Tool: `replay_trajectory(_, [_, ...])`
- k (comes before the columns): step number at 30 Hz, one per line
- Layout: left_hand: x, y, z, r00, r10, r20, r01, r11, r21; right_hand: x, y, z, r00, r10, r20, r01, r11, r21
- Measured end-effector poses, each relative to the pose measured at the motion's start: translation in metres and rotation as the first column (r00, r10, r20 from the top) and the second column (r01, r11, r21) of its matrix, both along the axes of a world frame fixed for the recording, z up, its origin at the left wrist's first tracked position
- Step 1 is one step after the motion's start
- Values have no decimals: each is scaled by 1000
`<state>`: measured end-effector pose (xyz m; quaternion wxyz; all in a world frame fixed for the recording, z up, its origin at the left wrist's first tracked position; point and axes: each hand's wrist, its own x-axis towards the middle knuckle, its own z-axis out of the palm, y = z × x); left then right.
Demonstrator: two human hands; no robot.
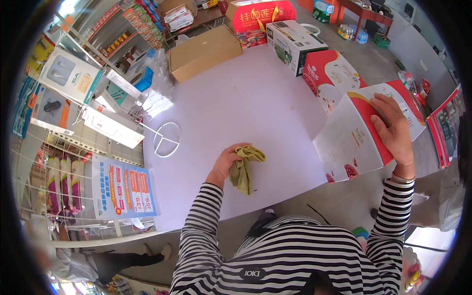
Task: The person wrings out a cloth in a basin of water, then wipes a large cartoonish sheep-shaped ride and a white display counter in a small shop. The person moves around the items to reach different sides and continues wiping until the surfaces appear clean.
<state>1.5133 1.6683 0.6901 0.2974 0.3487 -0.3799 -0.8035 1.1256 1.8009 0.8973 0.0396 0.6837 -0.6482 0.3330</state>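
My left hand [222, 165] is closed around a folded olive-green cloth [241, 175], which hangs from the fingers just above or on the white tabletop [236, 110]. At the table's right edge is a large red and white gift box [348, 138] with pictures of red fruit. My right hand [394, 129] lies over the top of this box, the thumb on its red band and the fingers curled over the upper face. What the fingertips press on is partly hidden. Behind it, a similar red and white box [332, 77] stands on the table.
A brown cardboard carton [206, 51], a red gift bag [258, 20] and a white-green carton [295, 42] line the far edge. A white wire ring [167, 139] projects over the left side, by a wire rack with hanging packages [70, 73]. Another person [77, 263] is at lower left.
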Motion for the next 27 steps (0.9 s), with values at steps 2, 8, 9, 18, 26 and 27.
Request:
replay_trajectory(2, [14, -6, -13, 970, 8, 243, 28, 989, -146, 0, -1, 0, 1000, 4, -2, -4, 1000, -4])
replay_trajectory(8, [34, 13, -11, 638, 312, 704, 395, 652, -648, -4, 0, -1, 1000, 6, -7, -6, 1000, -10])
replay_trajectory(9, [35, 20, -7, 528, 385, 757, 519, 559, -646, -5, 1, -1, 1000, 6, -23, -7, 1000, -16])
replay_trajectory(18, [-10, 76, -30, 68, 595, 801, 570, 636, -520, 4, 2, 2, 998, -56, 5, 56, 998, -28])
replay_trajectory(26, [1, -54, -46, 0, 731, 682, 515, 585, -626, 6, -2, 3, 993, -112, -48, 112, 994, 1])
replay_trajectory(27, [2, -72, -47, -16, 749, 662, 512, 575, -638, 5, -3, 3, 993, -108, -53, 108, 994, 4])
